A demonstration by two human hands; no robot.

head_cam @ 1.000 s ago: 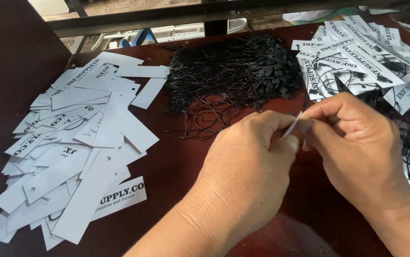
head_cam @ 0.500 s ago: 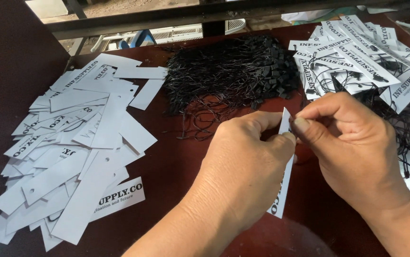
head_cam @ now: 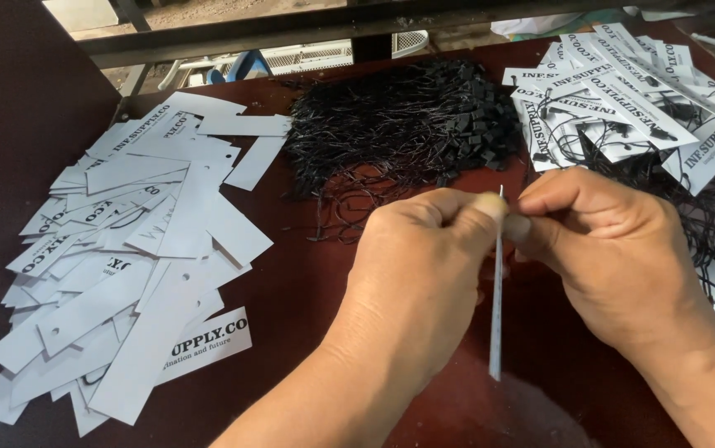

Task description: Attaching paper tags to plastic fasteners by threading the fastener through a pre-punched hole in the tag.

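Note:
My left hand (head_cam: pixel 424 265) and my right hand (head_cam: pixel 614 257) meet over the middle of the dark red table (head_cam: pixel 299 290). Between their fingertips they pinch the top end of a white paper tag (head_cam: pixel 496 307), which hangs down edge-on to the camera. Whether a string is held with it is hidden by my fingers. Behind my hands lies a heap of black strings with small black blocks (head_cam: pixel 407 124).
A wide spread of loose white tags (head_cam: pixel 125 257) covers the table's left side. A pile of tags with black strings attached (head_cam: pixel 631 91) sits at the back right. A dark wall panel (head_cam: pixel 9 108) stands at the left, with a metal bar behind.
The tag has turned from lying flat behind my fingers to hanging upright and edge-on between my hands. Both hands stayed close together in the same place.

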